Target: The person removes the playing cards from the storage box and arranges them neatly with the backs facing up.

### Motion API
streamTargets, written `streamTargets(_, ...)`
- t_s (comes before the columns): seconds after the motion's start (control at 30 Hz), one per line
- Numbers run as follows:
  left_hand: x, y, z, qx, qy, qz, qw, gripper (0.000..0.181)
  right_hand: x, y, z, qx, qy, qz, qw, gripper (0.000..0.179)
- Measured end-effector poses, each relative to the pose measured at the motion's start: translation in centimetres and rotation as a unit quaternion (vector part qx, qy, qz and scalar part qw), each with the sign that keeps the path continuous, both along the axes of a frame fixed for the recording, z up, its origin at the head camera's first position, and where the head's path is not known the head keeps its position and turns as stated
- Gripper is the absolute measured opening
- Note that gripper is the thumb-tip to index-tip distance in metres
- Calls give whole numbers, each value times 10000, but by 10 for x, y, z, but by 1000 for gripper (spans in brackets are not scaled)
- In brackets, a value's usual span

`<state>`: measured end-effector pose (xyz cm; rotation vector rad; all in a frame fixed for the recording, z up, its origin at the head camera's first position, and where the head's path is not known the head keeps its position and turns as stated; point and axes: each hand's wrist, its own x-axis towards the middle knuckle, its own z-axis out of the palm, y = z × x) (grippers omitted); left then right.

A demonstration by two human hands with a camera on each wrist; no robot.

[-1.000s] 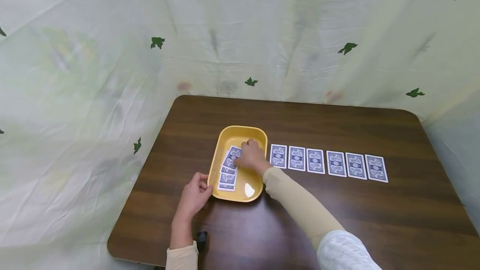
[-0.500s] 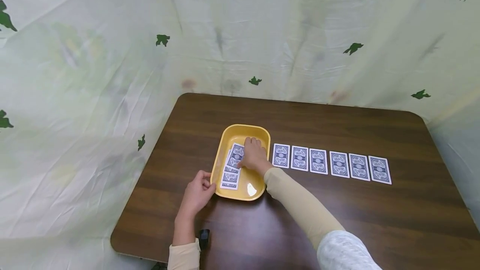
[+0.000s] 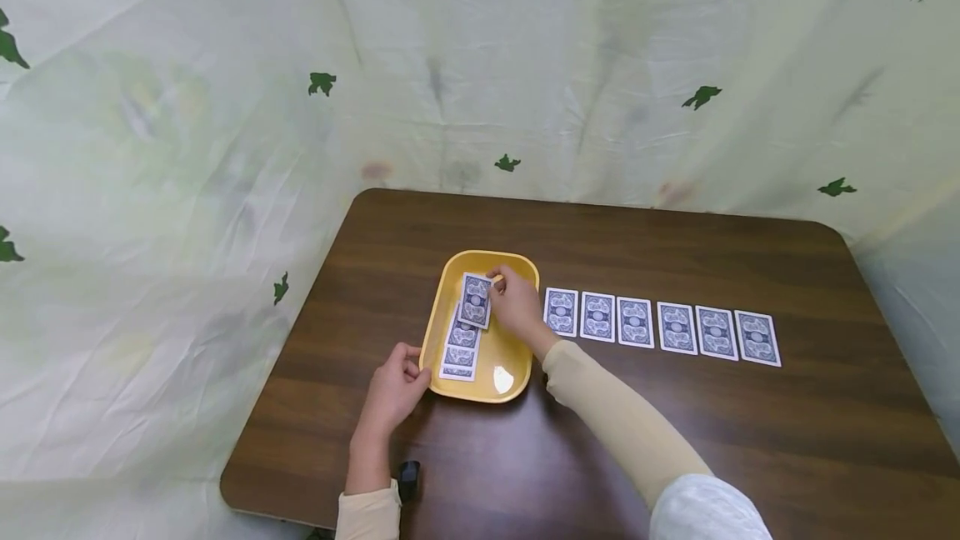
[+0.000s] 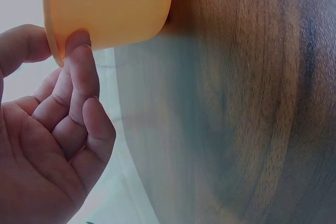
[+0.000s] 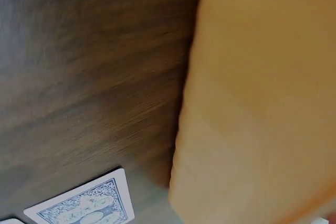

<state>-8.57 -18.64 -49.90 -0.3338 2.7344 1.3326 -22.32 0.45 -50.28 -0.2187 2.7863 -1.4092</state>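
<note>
A shallow yellow tray (image 3: 507,348) rests on the table. At its near left corner my left hand (image 3: 395,386) grips the rim; in the left wrist view the thumb is on one side of the rim (image 4: 52,19) and a fingertip presses the outer wall. Over the tray, my right hand (image 3: 517,304) pinches a blue-backed playing card (image 3: 475,300) by its right edge. Below that card, several overlapping face-down playing cards (image 3: 459,355) lie along the tray's left side. The right wrist view shows the tray's outer wall (image 5: 252,103), but the right fingers are hidden there.
Right of the tray, several face-down playing cards (image 3: 635,322) form a row across the brown wooden table (image 3: 675,440). A small black object (image 3: 408,480) is beside the left wrist. A leaf-patterned curtain (image 3: 600,65) hangs behind the table.
My right hand has shifted the top card up and away from me in the tray, straightening it and exposing more of the cards beneath. My left hand keeps its grip on the rim.
</note>
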Motion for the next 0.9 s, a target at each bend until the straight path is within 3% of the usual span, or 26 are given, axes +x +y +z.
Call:
streamTargets(0.23,-1,0,-4,37,5,18,10000,32,5,20,11,-1404,-31,-560,9885,19)
streamTargets(0.47,-3,-1,-6,221,141,-16,9997,32,10,51,7,-2399,235,-1099,9643,22)
streamTargets(0.6,-4,-1,-6,248,103,-52,9996,32,14,69,4,-2515,333,-1502,9555,23)
streamTargets(0.9,-5,-3,-8,241,43,-20,9997,33,27,100,-10,-2140,46,-2001,9561,23)
